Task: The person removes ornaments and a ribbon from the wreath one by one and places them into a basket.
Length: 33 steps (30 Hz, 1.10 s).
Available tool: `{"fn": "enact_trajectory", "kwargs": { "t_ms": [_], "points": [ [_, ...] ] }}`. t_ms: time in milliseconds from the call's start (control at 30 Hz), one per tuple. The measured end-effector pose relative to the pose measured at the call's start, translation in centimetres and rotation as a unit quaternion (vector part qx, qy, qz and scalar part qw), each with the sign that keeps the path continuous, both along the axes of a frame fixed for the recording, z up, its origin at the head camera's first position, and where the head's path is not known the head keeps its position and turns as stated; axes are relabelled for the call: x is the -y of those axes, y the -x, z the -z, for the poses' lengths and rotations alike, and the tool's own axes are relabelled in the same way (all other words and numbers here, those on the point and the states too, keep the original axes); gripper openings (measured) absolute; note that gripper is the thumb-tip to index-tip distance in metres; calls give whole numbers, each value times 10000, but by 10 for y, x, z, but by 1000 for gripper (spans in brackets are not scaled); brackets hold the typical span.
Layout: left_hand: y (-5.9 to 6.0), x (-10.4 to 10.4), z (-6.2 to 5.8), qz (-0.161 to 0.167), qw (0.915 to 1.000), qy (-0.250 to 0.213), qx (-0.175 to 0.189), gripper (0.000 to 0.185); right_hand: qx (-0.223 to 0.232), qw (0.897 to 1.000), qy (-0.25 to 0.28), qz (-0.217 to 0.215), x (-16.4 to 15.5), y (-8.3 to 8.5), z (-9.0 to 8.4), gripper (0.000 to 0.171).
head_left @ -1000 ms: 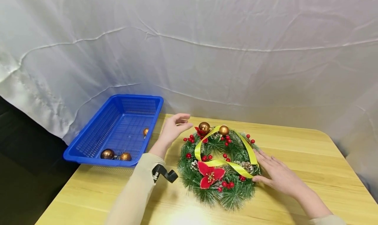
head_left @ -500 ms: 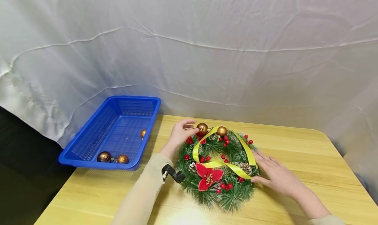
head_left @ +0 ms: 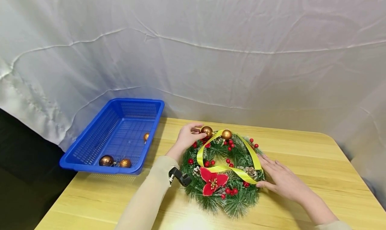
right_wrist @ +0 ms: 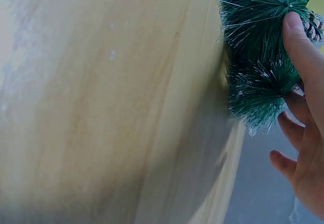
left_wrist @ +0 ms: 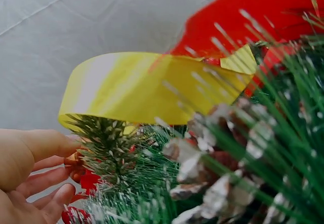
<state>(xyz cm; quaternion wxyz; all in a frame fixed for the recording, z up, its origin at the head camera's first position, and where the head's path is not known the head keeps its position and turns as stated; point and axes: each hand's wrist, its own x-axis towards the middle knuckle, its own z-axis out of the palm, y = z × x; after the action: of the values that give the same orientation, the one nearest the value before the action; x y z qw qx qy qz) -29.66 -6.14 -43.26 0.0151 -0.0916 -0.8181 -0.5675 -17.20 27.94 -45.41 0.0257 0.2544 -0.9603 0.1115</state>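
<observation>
The green wreath (head_left: 223, 203) lies on the table with red berries, pinecones and a red poinsettia (head_left: 213, 181). A yellow ribbon (head_left: 200, 154) loops over it. At its back left, my left hand (head_left: 186, 136) pinches a shiny bronze bauble (head_left: 206, 130) between thumb and fingers. In the left wrist view that bauble (left_wrist: 76, 166) is mostly hidden behind the needles and fingers. A second bronze bauble (head_left: 227, 134) sits by the top of the ribbon. My right hand (head_left: 283, 181) rests against the wreath's right edge, fingers extended, thumb touching the needles (right_wrist: 263, 11).
A blue plastic basket (head_left: 159, 119) stands to the left, with bronze baubles (head_left: 106, 160) and glittery orange ones (head_left: 125, 163) inside. The wooden table (head_left: 316, 163) ends at a grey cloth backdrop (head_left: 241, 72). A black wrist mount (head_left: 180, 176) sits on my left forearm.
My left hand has moved right from beside the basket to the wreath's back left and taken hold of the bronze bauble. My right hand has stayed at the wreath's right edge.
</observation>
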Motion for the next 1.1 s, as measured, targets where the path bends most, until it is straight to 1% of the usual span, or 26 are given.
{"fn": "enact_trajectory", "kwargs": {
  "t_ms": [233, 367, 500, 667, 967, 1100],
  "points": [
    [-3, -3, 1, 96, 9998, -49, -185, 42, -17, 10000, 20, 1, -1, -1, 2, 89],
    [-3, -4, 2, 107, 9996, 25, -266, 42, -95, 9999, 55, -36, 0, -2, 2, 89],
    [-3, -4, 2, 37, 9997, 39, -238, 41, -35, 10000, 34, 10, -1, -1, 2, 89],
    [-3, -4, 0, -67, 9999, -88, -127, 40, 69, 10000, 30, 55, -1, -1, 2, 89],
    [-4, 3, -7, -334, 9991, -180, -161, 37, -59, 10000, 15, -6, 0, -1, 0, 88],
    [-4, 8, -9, -409, 9983, -364, -204, 38, -104, 9999, 22, -35, 1, -1, -1, 89]
  ]
}}
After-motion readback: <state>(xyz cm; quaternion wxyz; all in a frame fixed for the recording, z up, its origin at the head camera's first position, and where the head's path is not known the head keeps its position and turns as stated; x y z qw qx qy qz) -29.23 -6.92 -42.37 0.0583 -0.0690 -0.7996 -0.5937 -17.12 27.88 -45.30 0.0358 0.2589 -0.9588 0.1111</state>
